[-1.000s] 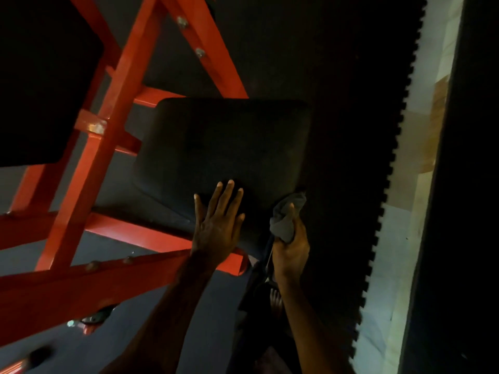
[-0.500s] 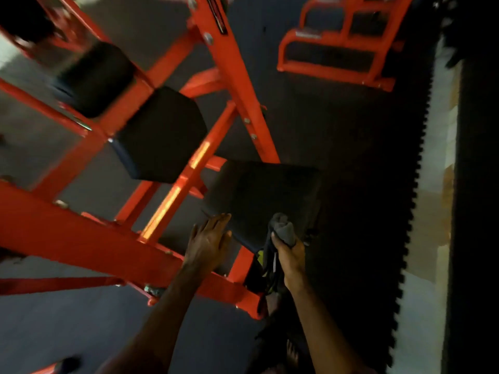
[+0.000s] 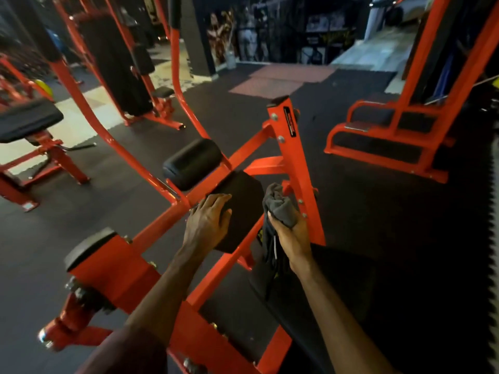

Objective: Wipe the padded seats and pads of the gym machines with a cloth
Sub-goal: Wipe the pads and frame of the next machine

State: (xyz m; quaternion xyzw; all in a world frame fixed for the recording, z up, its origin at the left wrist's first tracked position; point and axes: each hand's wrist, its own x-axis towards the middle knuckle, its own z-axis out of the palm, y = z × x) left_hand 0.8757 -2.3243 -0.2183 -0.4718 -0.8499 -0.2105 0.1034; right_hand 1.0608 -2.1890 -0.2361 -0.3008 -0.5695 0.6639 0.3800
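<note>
since before, left hand (image 3: 208, 225) has shifted onto the black pad (image 3: 240, 203), fingers spread flat; right hand (image 3: 290, 233) stays clamped on the grey cloth (image 3: 279, 205).

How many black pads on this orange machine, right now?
3 visible: square pad under left hand, rounded pad behind it, small pad lower left. Others may be hidden.

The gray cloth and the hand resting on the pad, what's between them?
In the head view, only the black pad lies between the left hand and the gray cloth in the right hand.

Dim gym, daylight upper right, soft motion blur, bowed wide-angle edges.
</note>
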